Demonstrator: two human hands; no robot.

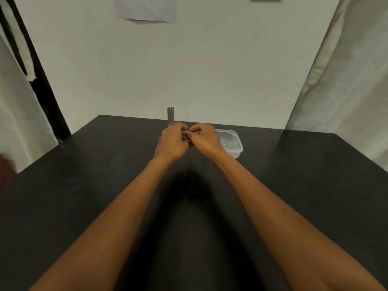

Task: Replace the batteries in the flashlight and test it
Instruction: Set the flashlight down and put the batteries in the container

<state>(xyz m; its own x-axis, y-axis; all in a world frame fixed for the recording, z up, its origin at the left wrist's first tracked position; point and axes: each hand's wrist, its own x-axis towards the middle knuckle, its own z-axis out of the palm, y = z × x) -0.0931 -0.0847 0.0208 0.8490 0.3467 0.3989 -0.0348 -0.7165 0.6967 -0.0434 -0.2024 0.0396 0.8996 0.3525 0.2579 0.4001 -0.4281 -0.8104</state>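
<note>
both hands pinched together over a small part, flashlight body standing behind them

the left hand (171, 141) and right hand (206, 139) meet fingertip to fingertip above the dark surface (84, 185), curled tight around something small and glinting; it is too hidden to say what it is, perhaps a cap or a battery. the grey flashlight body (170, 115) stands upright on the surface just beyond the left hand, untouched. a clear plastic tub (233, 143) sits just beside the right hand. the flashlight looks like rigid metal, light but smooth, and standing on end it should tip easily, so i judge it best gripped around the barrel mid-length with the whole hand. small round parts will likely roll and slip, so a fingertip pinch held low over the surface suits them.
</note>
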